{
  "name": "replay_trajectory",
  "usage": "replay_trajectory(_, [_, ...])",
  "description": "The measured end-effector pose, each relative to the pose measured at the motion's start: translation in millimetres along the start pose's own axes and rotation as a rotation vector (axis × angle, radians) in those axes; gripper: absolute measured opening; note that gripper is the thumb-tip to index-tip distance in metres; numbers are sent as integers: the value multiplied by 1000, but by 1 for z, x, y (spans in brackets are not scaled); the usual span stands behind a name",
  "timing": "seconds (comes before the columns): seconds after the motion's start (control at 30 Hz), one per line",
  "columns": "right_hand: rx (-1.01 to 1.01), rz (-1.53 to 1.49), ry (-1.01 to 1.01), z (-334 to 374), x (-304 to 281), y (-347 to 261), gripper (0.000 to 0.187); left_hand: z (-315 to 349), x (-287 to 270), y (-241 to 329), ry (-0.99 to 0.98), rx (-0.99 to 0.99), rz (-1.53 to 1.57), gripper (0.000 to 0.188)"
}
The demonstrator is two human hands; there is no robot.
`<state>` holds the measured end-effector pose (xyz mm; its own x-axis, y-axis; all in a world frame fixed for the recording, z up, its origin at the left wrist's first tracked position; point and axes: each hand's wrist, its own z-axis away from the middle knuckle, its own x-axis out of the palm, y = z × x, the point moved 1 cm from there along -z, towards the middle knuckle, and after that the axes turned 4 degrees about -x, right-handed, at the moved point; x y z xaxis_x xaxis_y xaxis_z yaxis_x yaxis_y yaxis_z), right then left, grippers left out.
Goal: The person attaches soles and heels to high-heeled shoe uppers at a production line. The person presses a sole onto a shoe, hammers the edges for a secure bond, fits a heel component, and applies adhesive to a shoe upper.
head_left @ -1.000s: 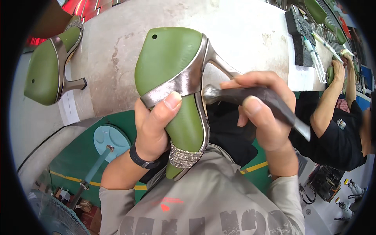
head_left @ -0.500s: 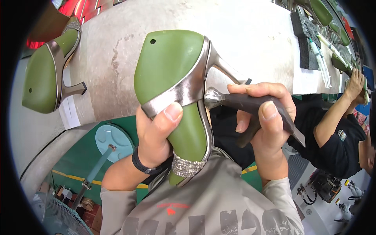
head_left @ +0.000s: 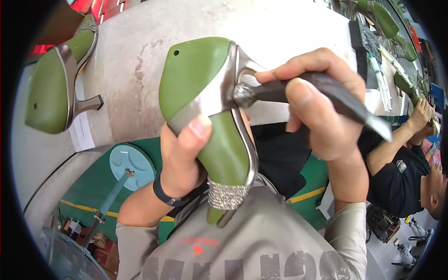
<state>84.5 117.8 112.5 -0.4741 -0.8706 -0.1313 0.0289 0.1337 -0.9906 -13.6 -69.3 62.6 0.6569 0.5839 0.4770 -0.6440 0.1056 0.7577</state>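
A high-heeled sandal with a metallic strap and a glittering ankle band sits on a green shoe last. My left hand is closed round its side, thumb pressed over the strap's edge. In my right hand is a shoemaker's hammer with a dark head, a rounded bright face and a flat bright peen. The face meets the strap near the sole's edge, by the heel. The hammer's handle is hidden by my hand.
Another sandal on a green last is at the left of the pale worktable. Syringes lie beside a black block at the right. Nearby, a co-worker's hands hold a green last. A blue stool and a fan stand lower left.
My right hand has moved up and right, and the hammer is tilted differently, its face now higher on the strap. The sandal has turned slightly in my left hand.
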Motion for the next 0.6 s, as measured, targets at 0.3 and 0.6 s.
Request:
replay_trajectory(0.3, [187,-425,227,102,-4,33,23,5,3,-20,41,134,4,75])
replay_trajectory(0.6, [29,-443,295,152,12,28,28,2,0,-26,11,169,25,74])
